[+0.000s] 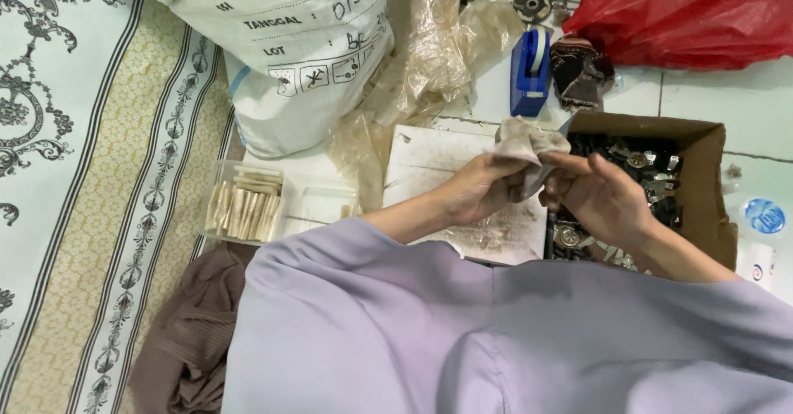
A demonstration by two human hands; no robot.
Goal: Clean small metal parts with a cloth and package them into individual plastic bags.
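A patterned mat [91, 175] in pale blue and tan covers the floor from 7 to 11 o'clock. At 12 o'clock a large white sack [281, 51] slumps against crumpled clear plastic wrap [429, 59], and a red plastic bag [694, 14] fills the 1 o'clock corner. A lilac sleeve [372, 331] spreads across the whole 6 o'clock edge, with a brown cloth [194, 340] bunched beside it at 7 o'clock.

At 3 o'clock stands an open cardboard box [710, 175] filled with small dark metal parts [644, 166]. A white board [438, 158], dusted with grit, lies on the tiled floor at the centre. At 9 o'clock from it sits a clear plastic tray [289, 203] holding a row of pale sticks [244, 203]. A blue tape dispenser [530, 71] stands at 12 o'clock above the board.

Over the board's right edge, the left hand [479, 187] and right hand [599, 195] meet on a crumpled grey rag [529, 146]. The rag sticks up at 12 o'clock from both sets of fingers; the left fingers [508, 166] are closed on its lower left part, and the right fingers [570, 162] are pinched on its lower right edge. Whether anything is wrapped inside the rag cannot be told.
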